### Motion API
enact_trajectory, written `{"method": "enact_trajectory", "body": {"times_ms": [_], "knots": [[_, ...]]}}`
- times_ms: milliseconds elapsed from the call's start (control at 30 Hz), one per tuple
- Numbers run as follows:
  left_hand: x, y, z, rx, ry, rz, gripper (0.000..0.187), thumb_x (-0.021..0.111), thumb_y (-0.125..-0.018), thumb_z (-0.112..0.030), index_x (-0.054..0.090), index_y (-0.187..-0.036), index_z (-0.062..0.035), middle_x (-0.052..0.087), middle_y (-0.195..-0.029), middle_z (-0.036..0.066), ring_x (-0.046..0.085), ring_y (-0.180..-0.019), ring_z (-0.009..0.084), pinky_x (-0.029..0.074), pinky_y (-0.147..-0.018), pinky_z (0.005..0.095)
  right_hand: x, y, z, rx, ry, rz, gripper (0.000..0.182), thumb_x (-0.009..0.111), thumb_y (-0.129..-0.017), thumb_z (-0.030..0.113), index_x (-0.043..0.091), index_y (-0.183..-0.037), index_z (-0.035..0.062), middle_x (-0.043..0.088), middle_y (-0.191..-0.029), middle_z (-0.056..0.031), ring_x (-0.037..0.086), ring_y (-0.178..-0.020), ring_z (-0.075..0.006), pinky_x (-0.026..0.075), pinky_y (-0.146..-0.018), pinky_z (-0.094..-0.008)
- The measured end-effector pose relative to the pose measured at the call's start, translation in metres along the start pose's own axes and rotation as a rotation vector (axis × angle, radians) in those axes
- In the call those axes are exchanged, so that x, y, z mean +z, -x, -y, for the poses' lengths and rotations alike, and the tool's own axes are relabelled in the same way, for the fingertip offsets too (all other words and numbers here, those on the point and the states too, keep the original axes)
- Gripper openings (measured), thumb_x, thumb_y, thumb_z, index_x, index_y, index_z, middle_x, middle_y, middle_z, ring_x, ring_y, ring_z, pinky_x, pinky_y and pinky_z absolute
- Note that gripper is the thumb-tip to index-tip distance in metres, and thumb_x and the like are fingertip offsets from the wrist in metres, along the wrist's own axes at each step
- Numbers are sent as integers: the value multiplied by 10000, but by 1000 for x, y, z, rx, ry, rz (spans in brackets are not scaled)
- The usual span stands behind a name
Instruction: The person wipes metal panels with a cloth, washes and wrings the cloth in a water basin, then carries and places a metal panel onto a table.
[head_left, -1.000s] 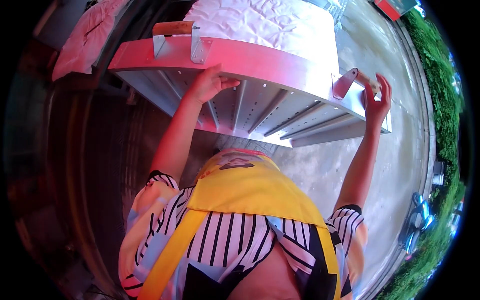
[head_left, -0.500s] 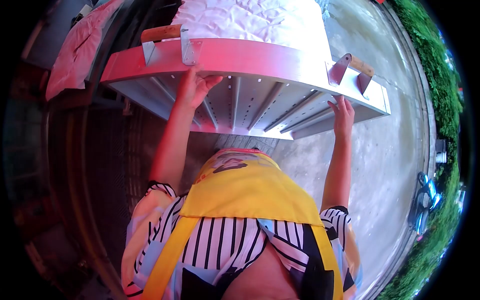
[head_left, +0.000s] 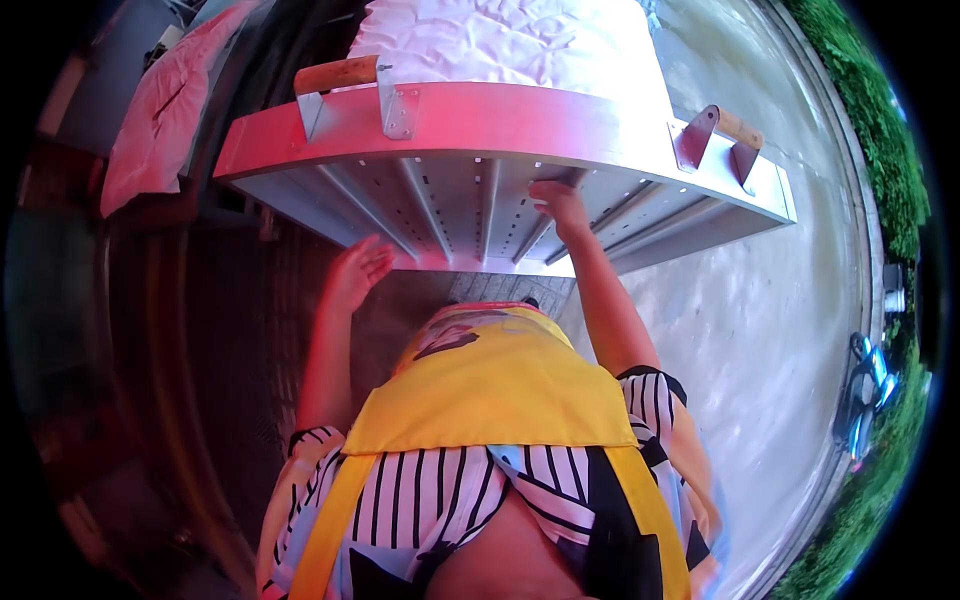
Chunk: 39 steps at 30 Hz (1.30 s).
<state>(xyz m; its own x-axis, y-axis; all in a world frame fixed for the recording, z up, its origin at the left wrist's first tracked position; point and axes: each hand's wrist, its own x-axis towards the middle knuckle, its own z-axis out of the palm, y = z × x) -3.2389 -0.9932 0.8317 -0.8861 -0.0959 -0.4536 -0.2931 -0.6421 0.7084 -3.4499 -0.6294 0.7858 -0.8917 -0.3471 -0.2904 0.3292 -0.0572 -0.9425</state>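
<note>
A large metal tray (head_left: 470, 120) with a ribbed, perforated underside and two wooden handles (head_left: 338, 74) is raised in front of me. White crumpled cloth (head_left: 510, 45) fills its top. My right hand (head_left: 556, 200) presses against the tray's underside near the middle, fingers on a rib. Just below the tray's near edge my left hand (head_left: 354, 272) hangs free, fingers spread and touching nothing. A yellow apron (head_left: 490, 385) over a striped shirt covers my front.
A pink cloth (head_left: 160, 105) lies on a dark structure at the upper left. Wet concrete ground (head_left: 760, 330) spreads to the right, bordered by green plants (head_left: 880, 110). A parked bike (head_left: 868, 395) stands at the right edge.
My left hand has dropped off the tray's underside and now hangs below it. My right hand has moved from the right handle to the middle of the underside.
</note>
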Motion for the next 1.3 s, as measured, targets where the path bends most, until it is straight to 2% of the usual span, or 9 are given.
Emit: {"method": "enact_trajectory", "body": {"times_ms": [33,233,333,367,500,700,900,1000,1300], "knots": [[-13,5,9,-25,20,-87,396,507,-927,-232,478,-1245,3,592,-1131,205,610,-1001,299,494,-908,397,0,-1,-7,-38,55,-22,305,527,-884,145,539,-1137,-24,620,-1072,-137,626,-966,-225,520,-747,-334],[-50,12,42,-147,-27,-248,351,524,-907,-203,522,-1197,-5,617,-1066,174,618,-966,267,522,-855,373,-24,25,-51,393,-29,-189,408,526,-868,113,468,-1269,64,590,-1111,-129,625,-866,-219,522,-681,-358],[-56,6,51,-176,-61,-293,330,528,-904,-192,537,-1176,-4,623,-1048,171,622,-955,265,527,-844,374,-46,49,-37,106,-402,-550,503,496,-879,104,364,-1365,113,540,-1205,-143,619,-914,-239,519,-697,-354],[-55,3,52,-177,-79,-296,322,529,-905,-187,540,-1169,-4,623,-1046,172,623,-952,265,528,-840,373,-50,57,-24,5,-480,-566,551,449,-898,66,277,-1415,145,459,-1316,-175,575,-1055,-291,505,-775,-378],[-35,-16,46,-170,-64,-238,293,531,-906,-166,544,-1150,-4,623,-1035,175,625,-941,270,529,-828,370,-57,49,-4,-75,-705,-527,578,373,-928,28,200,-1439,234,299,-1445,-186,472,-1195,-359,432,-911,-478],[10,-26,51,-189,-113,-178,316,529,-909,-181,527,-1179,-14,608,-1064,163,607,-968,263,512,-843,361,-62,33,-10,-92,-868,-642,507,400,-929,50,262,-1405,158,285,-1457,-178,486,-1178,-349,423,-917,-478],[14,-29,56,-200,-124,-159,323,524,-912,-185,524,-1187,-16,609,-1067,163,608,-966,251,511,-845,360,-81,27,-27,-95,-984,-599,384,494,-922,91,390,-1291,89,435,-1309,-136,524,-1107,-308,432,-900,-460],[12,-27,60,-203,-132,-186,327,524,-912,-187,526,-1191,-16,617,-1054,160,613,-961,250,513,-847,359,-94,16,-38,11,-1286,-578,297,560,-919,183,459,-1177,74,522,-1137,-94,540,-1068,-271,438,-896,-453],[15,-22,64,-190,-98,-184,313,529,-909,-181,548,-1174,-16,624,-1067,163,617,-963,252,515,-853,362,-110,3,-47,113,-1127,-539,261,665,-862,260,533,-977,67,555,-1008,-66,569,-998,-252,457,-902,-421]]}}
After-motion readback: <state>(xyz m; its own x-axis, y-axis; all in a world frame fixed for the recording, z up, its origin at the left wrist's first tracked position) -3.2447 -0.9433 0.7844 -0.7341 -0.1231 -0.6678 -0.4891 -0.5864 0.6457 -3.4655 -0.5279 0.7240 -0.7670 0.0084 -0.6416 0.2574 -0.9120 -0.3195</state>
